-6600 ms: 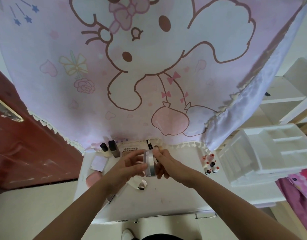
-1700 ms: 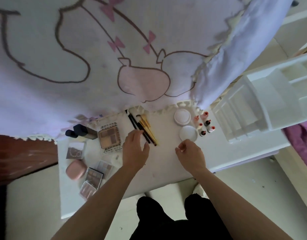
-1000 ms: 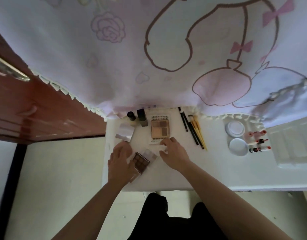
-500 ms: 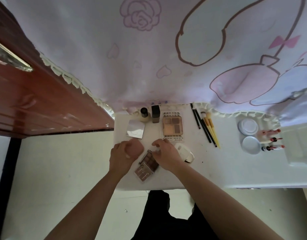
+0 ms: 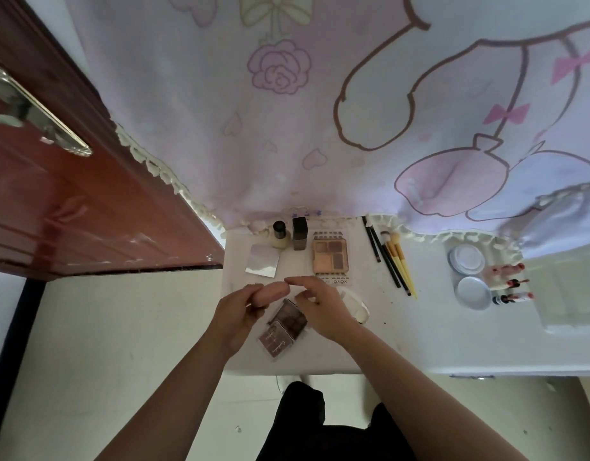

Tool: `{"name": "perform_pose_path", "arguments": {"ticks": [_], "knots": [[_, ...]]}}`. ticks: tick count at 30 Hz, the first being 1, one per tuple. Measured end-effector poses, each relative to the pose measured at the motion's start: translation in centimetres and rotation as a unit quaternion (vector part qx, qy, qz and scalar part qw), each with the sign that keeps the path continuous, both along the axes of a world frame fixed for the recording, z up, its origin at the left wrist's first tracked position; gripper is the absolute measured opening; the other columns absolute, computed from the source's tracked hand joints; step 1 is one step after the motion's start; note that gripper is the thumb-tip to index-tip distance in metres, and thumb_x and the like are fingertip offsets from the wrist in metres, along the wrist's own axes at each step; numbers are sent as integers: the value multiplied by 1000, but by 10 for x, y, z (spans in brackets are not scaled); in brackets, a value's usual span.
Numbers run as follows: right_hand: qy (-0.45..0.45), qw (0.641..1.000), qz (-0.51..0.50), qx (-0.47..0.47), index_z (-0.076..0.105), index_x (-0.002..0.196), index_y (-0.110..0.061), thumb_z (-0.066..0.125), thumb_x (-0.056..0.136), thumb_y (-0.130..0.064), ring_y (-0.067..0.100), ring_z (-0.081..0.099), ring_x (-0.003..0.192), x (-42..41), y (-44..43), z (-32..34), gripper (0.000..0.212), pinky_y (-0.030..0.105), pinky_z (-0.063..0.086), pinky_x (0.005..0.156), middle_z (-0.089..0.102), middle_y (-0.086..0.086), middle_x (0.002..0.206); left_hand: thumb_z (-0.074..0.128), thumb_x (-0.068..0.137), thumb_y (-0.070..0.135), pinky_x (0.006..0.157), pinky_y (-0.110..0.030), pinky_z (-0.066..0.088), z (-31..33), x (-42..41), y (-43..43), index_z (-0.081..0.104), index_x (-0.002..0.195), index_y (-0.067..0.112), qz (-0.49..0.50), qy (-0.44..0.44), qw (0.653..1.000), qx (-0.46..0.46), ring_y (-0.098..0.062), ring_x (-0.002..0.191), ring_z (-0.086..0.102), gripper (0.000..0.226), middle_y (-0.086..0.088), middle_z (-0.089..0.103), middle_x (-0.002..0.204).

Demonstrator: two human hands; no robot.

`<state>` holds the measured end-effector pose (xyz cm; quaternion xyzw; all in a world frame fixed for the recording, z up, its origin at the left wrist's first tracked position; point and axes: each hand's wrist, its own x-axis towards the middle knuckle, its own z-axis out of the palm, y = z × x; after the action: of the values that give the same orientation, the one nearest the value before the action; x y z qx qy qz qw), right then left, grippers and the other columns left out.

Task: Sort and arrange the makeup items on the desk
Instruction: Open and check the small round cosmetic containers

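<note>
Nearest me on the desk (image 5: 420, 334) lie two dark eyeshadow palettes (image 5: 285, 327), one overlapping the other. Just past them my left hand (image 5: 237, 314) grips a pink compact (image 5: 272, 292), curled round its left end. My right hand (image 5: 323, 311) curls beside it, forefinger (image 5: 295, 279) at the compact's other end (whether it really pinches, I cannot tell). Farther back sit a beige palette (image 5: 330, 257), a silver card (image 5: 263, 265), two bottles (image 5: 280, 235) and, rightward, brushes (image 5: 395, 261).

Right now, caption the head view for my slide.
Left hand holds a pink compact, right hand close beside it, near two eyeshadow palettes on the white desk.
</note>
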<state>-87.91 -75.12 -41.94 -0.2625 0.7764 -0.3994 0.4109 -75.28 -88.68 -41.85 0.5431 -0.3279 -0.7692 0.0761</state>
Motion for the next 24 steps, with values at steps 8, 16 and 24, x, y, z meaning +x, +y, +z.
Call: {"name": "perform_pose_path", "arguments": {"ticks": [8,16,24], "knots": [[84,995,32,-49,66,123,-38,74,85,-36,2,63,99,-20,51,25,39,25,57,83,65,-18,117,68,90,28,69,-32,51,25,-27,40,72,100,-3,-87,1,996,-14,-19,72,60,33,-16,67,85],[39,995,-59,-76,70,118,-35,56,97,-49,9,69,91,-56,114,53,29,26,57,77,75,-8,100,55,96,43,74,-31,46,62,-68,99,74,107,15,-203,32,971,-119,-19,82,62,35,-6,75,94],[-105,978,-150,-102,69,122,-26,53,101,-30,6,63,76,-94,175,79,26,21,48,67,73,-4,90,69,88,34,68,-31,51,79,-120,151,66,116,17,-205,43,959,-190,-24,90,67,33,-11,71,108]]}}
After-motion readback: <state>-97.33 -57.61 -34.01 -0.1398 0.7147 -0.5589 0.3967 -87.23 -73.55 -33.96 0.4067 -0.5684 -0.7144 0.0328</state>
